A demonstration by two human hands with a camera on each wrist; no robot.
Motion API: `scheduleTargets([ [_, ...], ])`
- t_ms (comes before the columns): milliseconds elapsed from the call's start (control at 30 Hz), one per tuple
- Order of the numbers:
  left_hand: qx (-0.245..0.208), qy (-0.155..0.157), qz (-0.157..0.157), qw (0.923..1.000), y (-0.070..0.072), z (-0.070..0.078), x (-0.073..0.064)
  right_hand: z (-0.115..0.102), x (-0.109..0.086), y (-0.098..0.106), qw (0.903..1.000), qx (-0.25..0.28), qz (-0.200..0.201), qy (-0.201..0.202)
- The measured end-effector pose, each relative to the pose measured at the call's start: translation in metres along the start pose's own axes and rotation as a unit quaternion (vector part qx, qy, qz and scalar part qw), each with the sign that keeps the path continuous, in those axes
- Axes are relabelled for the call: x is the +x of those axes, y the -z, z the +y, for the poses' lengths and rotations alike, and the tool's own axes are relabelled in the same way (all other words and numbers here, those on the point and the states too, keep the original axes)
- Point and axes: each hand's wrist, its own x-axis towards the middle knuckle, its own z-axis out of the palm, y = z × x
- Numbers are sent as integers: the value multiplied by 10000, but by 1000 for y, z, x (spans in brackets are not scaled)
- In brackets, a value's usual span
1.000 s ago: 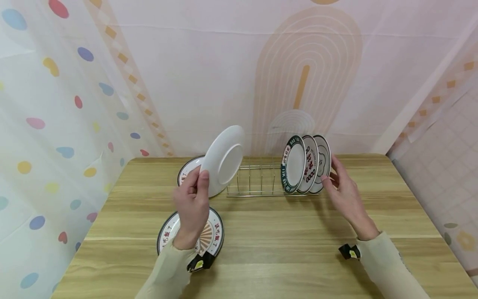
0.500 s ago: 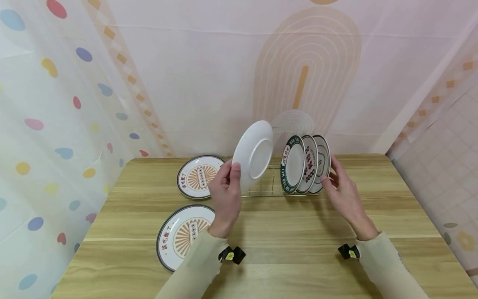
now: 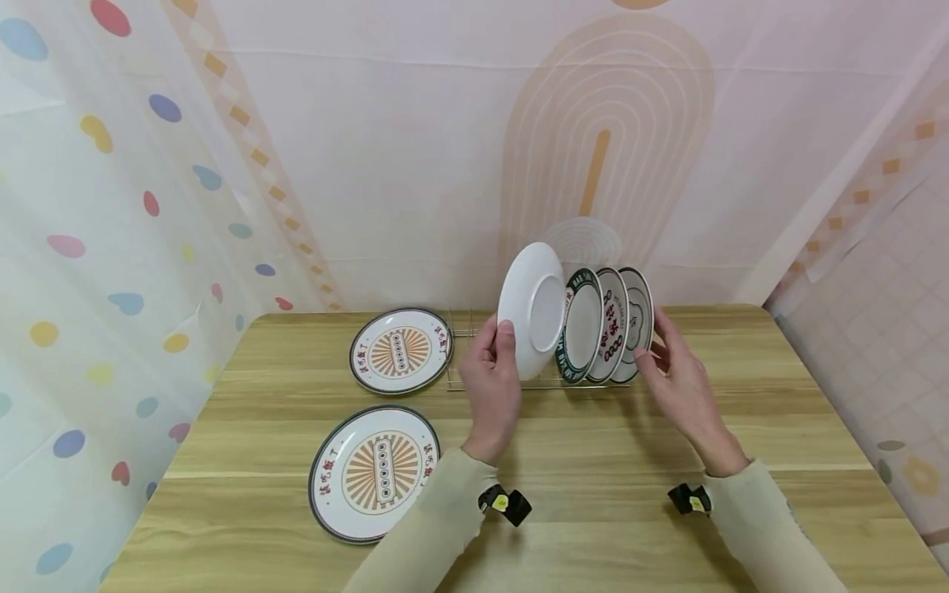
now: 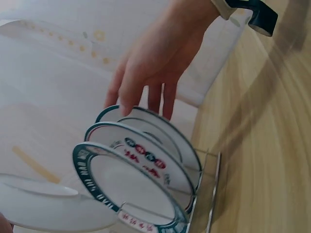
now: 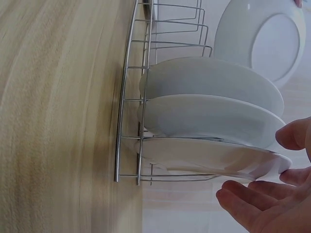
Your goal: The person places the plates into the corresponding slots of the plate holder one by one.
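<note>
In the head view, my left hand [image 3: 493, 399] pinches a white plate [image 3: 532, 313] by its near left rim, thumb over the underside. It is held tilted above the wire dish rack [image 3: 541, 384], its plain back turned to the right. Three plates stand in the rack's right part: a green-rimmed plate [image 3: 583, 325], a plate with red characters [image 3: 614, 354] and a grey-ringed plate [image 3: 639, 329]. My right hand [image 3: 685, 387] steadies the grey-ringed plate at its right rim; in the right wrist view the thumb [image 5: 294, 135] and fingers [image 5: 248, 196] lie on either side of that rim.
Two plates with orange sunburst centres lie flat on the wooden table [image 3: 578, 511]: a smaller plate [image 3: 378, 379] beside the rack's left end, and a larger plate [image 3: 337, 494] nearer the front, partly behind my left sleeve. A patterned cloth [image 3: 415, 165] hangs behind the table.
My left hand has carried the white plate rightward from beside the rack's left end to over the rack, close to the green-rimmed plate. The right hand has stayed at the grey-ringed plate.
</note>
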Motion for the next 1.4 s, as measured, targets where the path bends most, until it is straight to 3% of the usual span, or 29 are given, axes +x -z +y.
scheduleTargets([
  [233,-145,247,108,9995,-13,-6,-10,1,0,-1,10000,-15,-28,-35],
  [567,-176,607,18,9980,-23,-22,-23,2,-1,-1,10000,25,-21,-20],
  [1133,83,752,-1083,9912,-31,-34,-32,2,-1,-1,10000,12,-7,-63],
  [1400,-58,861,-1301,9877,-36,-37,-32,1,-1,-1,10000,3,-2,-79],
])
